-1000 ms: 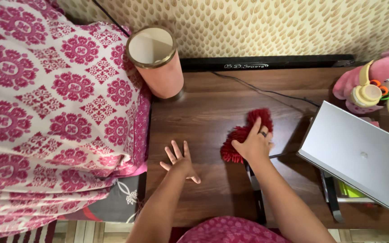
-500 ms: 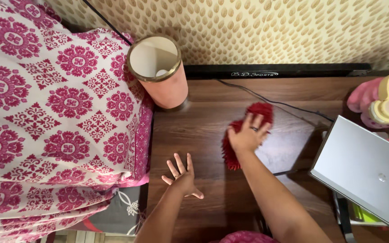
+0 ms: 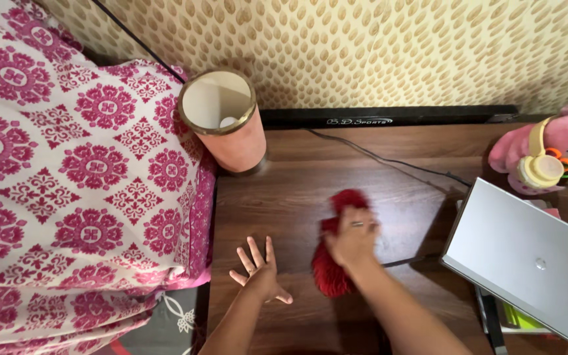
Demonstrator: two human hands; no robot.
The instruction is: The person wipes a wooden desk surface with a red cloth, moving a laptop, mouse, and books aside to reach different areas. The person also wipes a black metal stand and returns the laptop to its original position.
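My right hand (image 3: 351, 242) presses down on a shaggy red duster mop head (image 3: 332, 269) lying on the dark wooden table (image 3: 290, 197); the image of the hand is blurred. A ring shows on one finger. My left hand (image 3: 259, 273) lies flat on the table with its fingers spread, holding nothing, a short way left of the duster.
A pink cylindrical lamp shade (image 3: 223, 121) stands at the table's back left corner. A black cable (image 3: 389, 161) runs across the back. A silver laptop (image 3: 527, 260) sits at the right, a pink plush toy (image 3: 553, 158) behind it. A pink patterned bedspread (image 3: 80, 177) borders the left.
My right hand has pulled the red duster toward me and slightly left across the table. My left hand has stayed flat in about the same spot.
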